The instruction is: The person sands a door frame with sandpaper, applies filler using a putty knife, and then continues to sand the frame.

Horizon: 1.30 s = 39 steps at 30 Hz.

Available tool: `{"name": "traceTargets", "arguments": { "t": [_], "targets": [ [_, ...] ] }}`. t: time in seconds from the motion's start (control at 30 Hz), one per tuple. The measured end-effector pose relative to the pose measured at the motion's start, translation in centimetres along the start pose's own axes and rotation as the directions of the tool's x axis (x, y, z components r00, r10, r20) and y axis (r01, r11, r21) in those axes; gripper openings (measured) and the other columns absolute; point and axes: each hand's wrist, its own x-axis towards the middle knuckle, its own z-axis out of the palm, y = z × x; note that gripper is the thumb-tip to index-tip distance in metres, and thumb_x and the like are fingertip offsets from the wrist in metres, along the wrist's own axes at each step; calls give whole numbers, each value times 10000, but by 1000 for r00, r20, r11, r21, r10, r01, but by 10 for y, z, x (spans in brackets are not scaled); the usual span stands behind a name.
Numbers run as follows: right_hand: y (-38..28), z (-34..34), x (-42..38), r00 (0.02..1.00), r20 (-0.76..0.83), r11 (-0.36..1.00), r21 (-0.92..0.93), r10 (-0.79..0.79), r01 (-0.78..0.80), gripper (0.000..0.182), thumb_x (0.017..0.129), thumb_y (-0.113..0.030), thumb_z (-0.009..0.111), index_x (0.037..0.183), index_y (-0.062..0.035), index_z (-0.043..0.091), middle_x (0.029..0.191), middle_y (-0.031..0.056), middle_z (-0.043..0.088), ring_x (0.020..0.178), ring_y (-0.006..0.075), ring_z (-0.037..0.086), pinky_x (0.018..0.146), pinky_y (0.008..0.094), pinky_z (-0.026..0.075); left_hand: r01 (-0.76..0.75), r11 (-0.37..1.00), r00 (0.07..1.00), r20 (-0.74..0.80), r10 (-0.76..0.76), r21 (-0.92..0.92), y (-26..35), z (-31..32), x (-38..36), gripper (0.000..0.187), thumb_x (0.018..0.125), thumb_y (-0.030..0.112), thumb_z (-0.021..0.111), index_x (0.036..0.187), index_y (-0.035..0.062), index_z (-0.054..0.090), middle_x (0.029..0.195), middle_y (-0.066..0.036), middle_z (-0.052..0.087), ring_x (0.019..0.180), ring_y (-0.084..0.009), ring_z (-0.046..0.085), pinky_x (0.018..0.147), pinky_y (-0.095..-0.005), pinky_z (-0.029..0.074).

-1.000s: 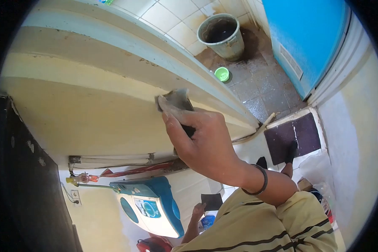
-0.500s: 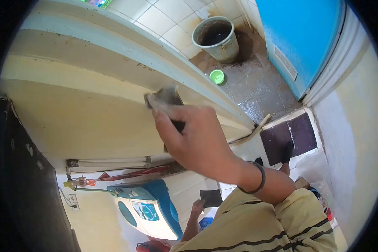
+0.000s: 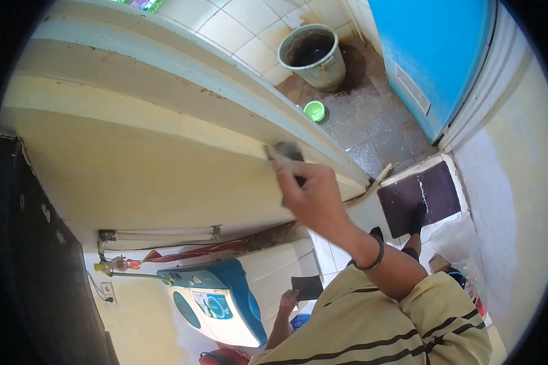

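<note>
My right hand (image 3: 316,198), with a dark band on its wrist, pinches a folded dark piece of sandpaper (image 3: 288,150). The sandpaper lies against the corner edge of the cream wall (image 3: 164,164) beside the door frame; hand and sheet are slightly blurred. Lower down, my left hand (image 3: 289,299) is closed on the edge of a flat, dark rectangular sheet of sandpaper (image 3: 307,288), held away from the wall near the washing machine.
A blue-and-white washing machine (image 3: 216,301) stands below the wall. Through the doorway are a large bucket (image 3: 323,70), a green dipper (image 3: 314,111) and a blue door (image 3: 432,55). Dark mats (image 3: 402,207) lie at the threshold. A dark panel (image 3: 36,255) is at left.
My right hand has moved along the wall edge, down and to the right toward the doorway, with its sandpaper. My left hand has hardly moved.
</note>
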Motion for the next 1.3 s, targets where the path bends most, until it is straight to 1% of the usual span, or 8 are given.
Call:
{"name": "traceTargets", "arguments": {
  "t": [0.27,0.37,0.43,0.57,0.67,0.87,0.97,1.3],
  "targets": [
    [77,-53,-24,989,-104,971,-207,103,-122,341,960,-250,539,807,4,708,568,185,597,542,355,628,554,412,478,-8,960,1000,27,0,281,-24,-17,-1,369,927,370,580,845,11,614,779,-105,605,735,-215,562,695,-388,444],
    [91,-61,-32,977,-93,917,-374,-190,142,333,967,-244,537,1179,-7,637,643,196,620,581,395,616,575,450,466,108,985,994,-17,-107,131,-4,-19,-12,350,915,351,611,793,24,608,732,-90,565,713,-211,533,684,-394,432],
    [85,-62,-37,982,-105,927,-358,-158,110,507,961,-279,550,1382,-29,416,682,206,622,605,400,618,586,460,462,59,983,998,-5,-59,171,-5,-21,-9,434,941,372,537,840,-44,608,806,-208,613,768,-358,607,715,-454,454],
    [82,-69,-39,995,-75,929,-369,-62,30,905,916,-290,620,1543,-75,3,713,225,632,661,394,644,625,450,475,-32,931,999,-12,39,365,13,-21,-6,357,928,341,550,852,0,619,777,-198,592,784,-332,613,696,-452,450],
    [79,-67,-40,985,-169,965,-263,-45,-1,760,856,-271,695,1469,-61,297,722,211,646,690,369,665,645,419,492,-288,910,958,78,278,298,-26,-21,21,329,926,331,548,870,17,627,759,-203,582,786,-352,613,692,-465,446],
    [102,-70,-35,981,-140,947,-272,137,-171,314,793,-189,757,1043,-9,699,819,193,686,737,341,673,692,363,518,-213,955,977,65,204,207,-3,-10,6,363,919,343,575,838,-9,613,719,-162,570,676,-305,608,684,-430,475],
    [135,-56,-30,930,-268,885,-453,-254,111,325,773,-106,745,1086,-44,684,871,158,671,777,321,652,696,384,508,-77,972,997,27,73,223,-3,-8,4,385,920,354,584,817,-17,602,725,-132,574,649,-260,601,676,-407,478],
    [141,-11,-27,872,-282,783,-600,-399,165,613,640,38,638,1238,-95,633,845,105,511,816,295,531,720,390,465,56,995,998,-3,-56,87,-21,-12,-24,354,929,320,594,778,0,580,696,-110,544,682,-211,574,652,-396,460]
  ]
}}
